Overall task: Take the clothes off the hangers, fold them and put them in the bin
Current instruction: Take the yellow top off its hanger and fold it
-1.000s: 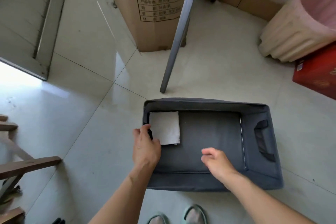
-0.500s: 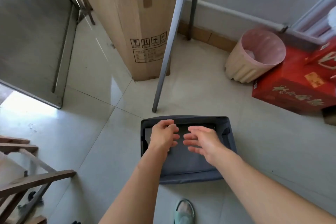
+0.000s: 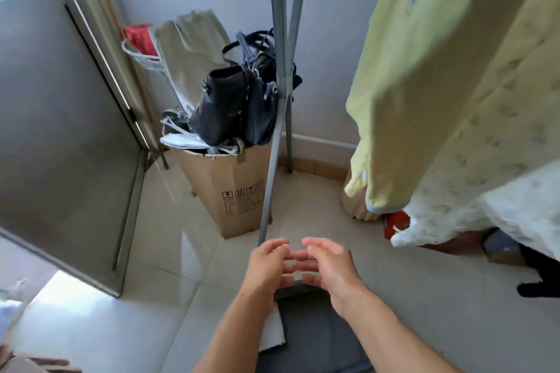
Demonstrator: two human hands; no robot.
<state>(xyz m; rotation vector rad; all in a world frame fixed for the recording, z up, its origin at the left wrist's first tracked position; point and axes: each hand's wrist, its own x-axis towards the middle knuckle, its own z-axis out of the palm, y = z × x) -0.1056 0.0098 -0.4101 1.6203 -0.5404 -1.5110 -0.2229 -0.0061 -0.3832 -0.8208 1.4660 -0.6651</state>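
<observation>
Floor [image 3: 454, 297]: pale glossy tile, grey-white walls, glazed metal-framed door [image 3: 60, 130] standing open well left of the rack leg [image 3: 274, 145]. Sun patch on the tile at the door's foot.

Vs 0.5 s ago: view has tilted up. The bin [image 3: 315, 339] filled mid-frame then; now only its grey fabric shows, at the bottom edge, below the rack leg's foot and mostly behind the forearms. White folded piece [image 3: 274, 333] lies at the bin's left side, beside the left forearm; can't tell if inside or on the rim. Both hands have come up off the bin and sit just below the rack leg's foot.

Left hand [image 3: 266, 266]: fingers loosely curled, holding nothing. Right hand [image 3: 330, 266]: fingers relaxed, slightly spread, holding nothing. Fingertips nearly meet; blurred, so contact unclear.

Yellow garment [image 3: 439, 76] hangs right of the rack leg, hanger out of frame. White patterned garment [image 3: 491, 191] hangs behind and below it.

Cardboard box [image 3: 230, 191] just left of the rack leg, stuffed with dark bags [image 3: 236, 106]. Red box [image 3: 395, 222] on the floor, partly hidden by the garments.
</observation>
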